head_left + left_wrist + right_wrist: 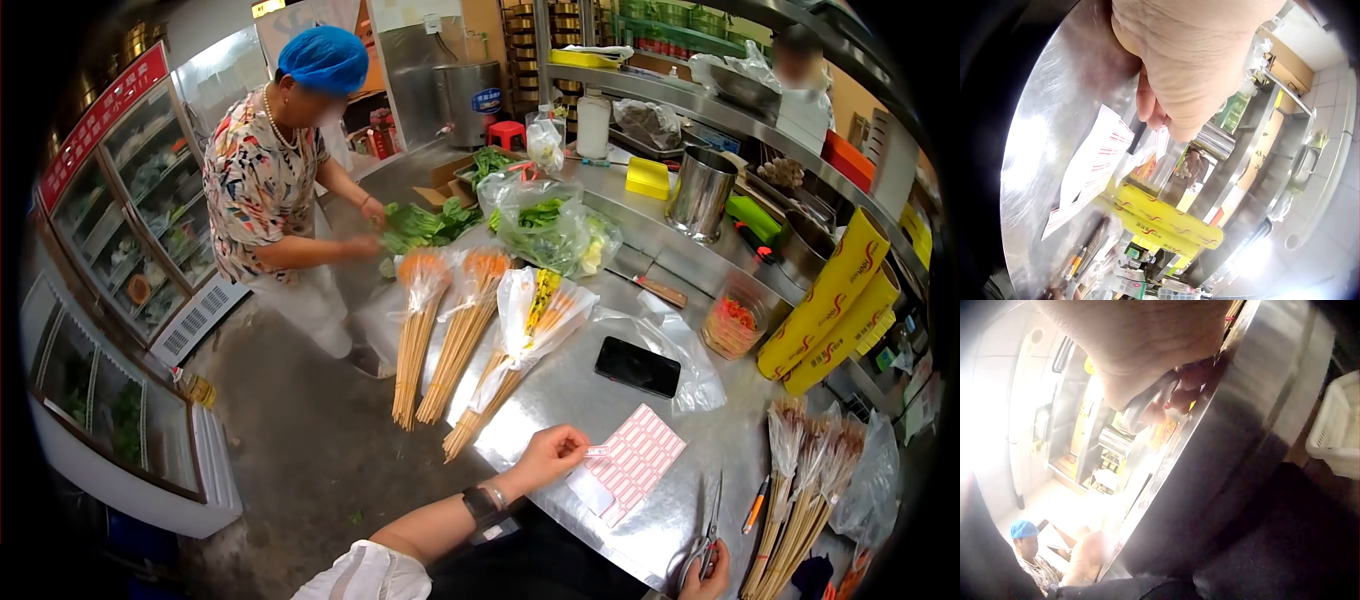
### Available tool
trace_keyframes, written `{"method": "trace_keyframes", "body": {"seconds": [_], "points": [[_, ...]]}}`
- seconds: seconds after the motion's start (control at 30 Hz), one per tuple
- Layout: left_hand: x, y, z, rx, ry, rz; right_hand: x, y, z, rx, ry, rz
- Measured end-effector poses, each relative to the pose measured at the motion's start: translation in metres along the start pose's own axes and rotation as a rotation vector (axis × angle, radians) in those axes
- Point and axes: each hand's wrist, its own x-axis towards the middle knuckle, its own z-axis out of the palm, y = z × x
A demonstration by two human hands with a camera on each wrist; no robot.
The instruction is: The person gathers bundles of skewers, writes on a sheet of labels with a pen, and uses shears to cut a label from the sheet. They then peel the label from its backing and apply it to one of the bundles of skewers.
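My left hand pinches a small red-bordered sticker label between thumb and fingers. In the left wrist view that label sticks out past the fingertips. Just beside it on the metal table lies a sheet of sticker labels, printed in red, with a bare white part at its near left. At the table's front edge my right hand holds a pair of scissors by the handles, blades pointing away from me. The right wrist view shows the fingers around a scissor handle.
Bundles of skewers in plastic bags extend over the table's left edge. A black phone lies beyond the labels. More bagged skewers and an orange pen are at right. Yellow film boxes stand behind. A person handles leafy greens opposite.
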Motion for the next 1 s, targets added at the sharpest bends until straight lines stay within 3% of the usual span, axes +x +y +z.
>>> {"method": "trace_keyframes", "body": {"seconds": [0.63,1.0], "points": [[0.001,-0.004,-0.001,-0.046,0.004,0.079,0.004,0.003,0.005,-0.096,0.023,-0.036],[0.000,-0.001,-0.006,-0.027,-0.068,-0.021,0.003,0.004,0.007,-0.060,0.038,-0.034]]}}
